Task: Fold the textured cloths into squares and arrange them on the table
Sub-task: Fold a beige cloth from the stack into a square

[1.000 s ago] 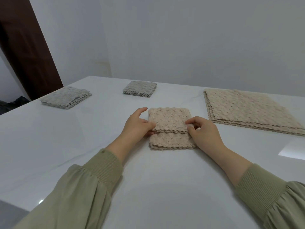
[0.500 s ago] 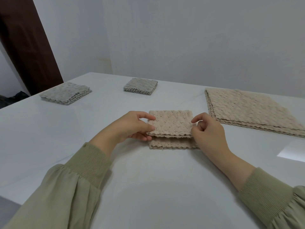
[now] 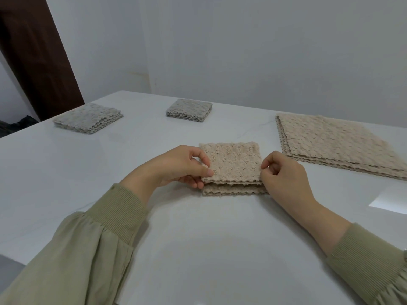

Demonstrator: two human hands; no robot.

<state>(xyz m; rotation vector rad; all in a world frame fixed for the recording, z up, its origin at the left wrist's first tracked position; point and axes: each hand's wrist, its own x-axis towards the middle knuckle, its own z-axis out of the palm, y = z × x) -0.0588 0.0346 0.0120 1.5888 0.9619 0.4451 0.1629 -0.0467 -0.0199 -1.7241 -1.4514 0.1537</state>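
The beige cloth lies near the middle of the white counter, folded over on itself. The left hand pinches the upper layer's 9 o'clock edge, thumb on top and fingers curled beneath. The right hand pinches the 3 o'clock edge the same way, so each grip is closed on the cloth. A second ago the upper layer covered only the far half and the left forefinger pointed out straight. Now that layer's near edge has come toward 6 o'clock, leaving just a narrow strip of the lower layer showing. From the cloth, a grey folded stack sits at 10 o'clock, a smaller grey square at 11, and a pile of flat beige cloths at 2, all unmoved.
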